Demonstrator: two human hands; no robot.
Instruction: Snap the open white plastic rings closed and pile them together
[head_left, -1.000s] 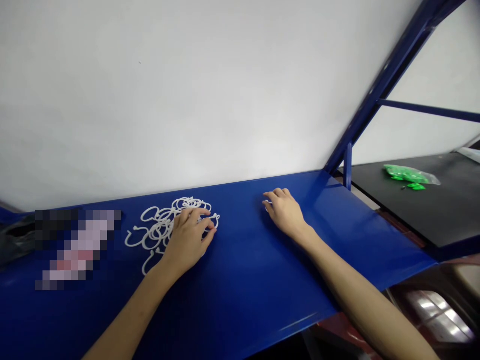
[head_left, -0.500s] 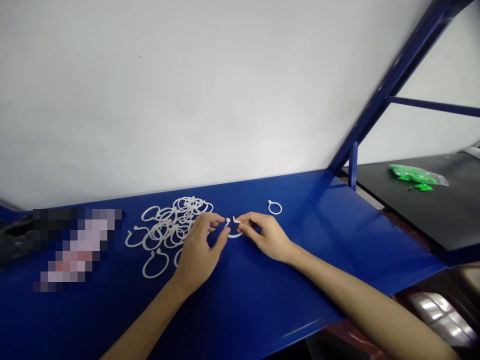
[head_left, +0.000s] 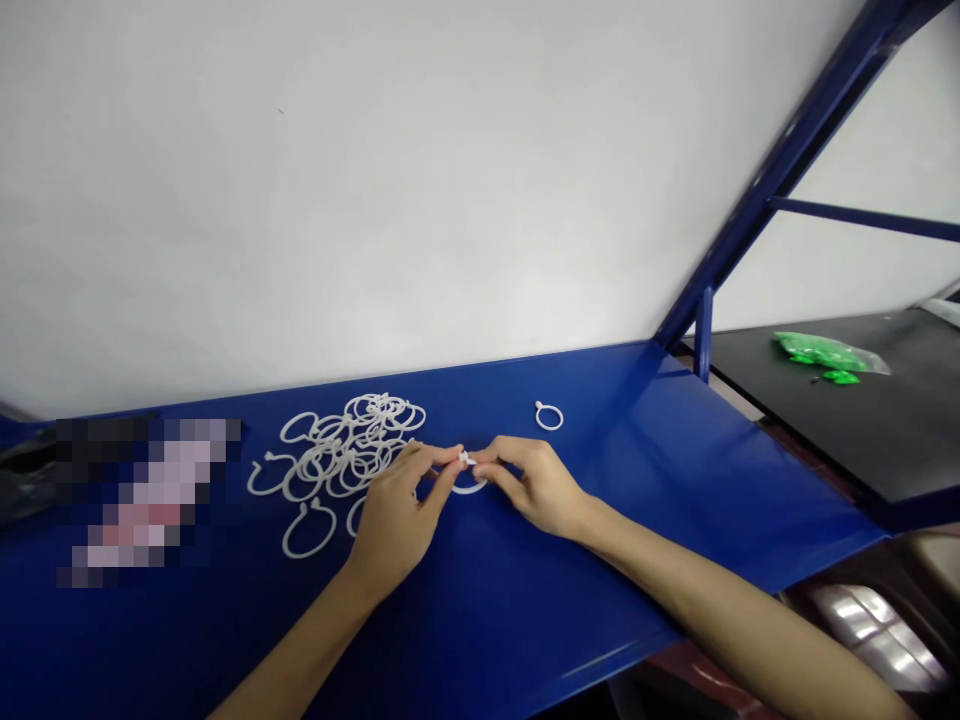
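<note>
Between my hands, over the blue table, is a white plastic ring (head_left: 469, 489). My left hand (head_left: 409, 500) pinches its left end with thumb and forefinger. The right end is pinched by my right hand (head_left: 534, 483). Both ends now meet at a small white piece between the fingertips; whether they are locked together cannot be made out. To the left lies a pile of similar white rings (head_left: 352, 440), several of them with a gap at the ends and partly behind my left hand. One closed white ring (head_left: 549, 417) lies apart, beyond my right hand.
The blue table (head_left: 480, 620) runs along a white wall. A black bag (head_left: 26, 480) and a blurred-out item (head_left: 157, 490) lie at the left. Rightward are a blue metal frame (head_left: 750, 200) and a black table (head_left: 817, 430) bearing a plastic bag of green pieces (head_left: 825, 352).
My hands have come closer together and slightly lower, bringing the ring's two ends from apart to touching. The pile and the lone ring lie as before.
</note>
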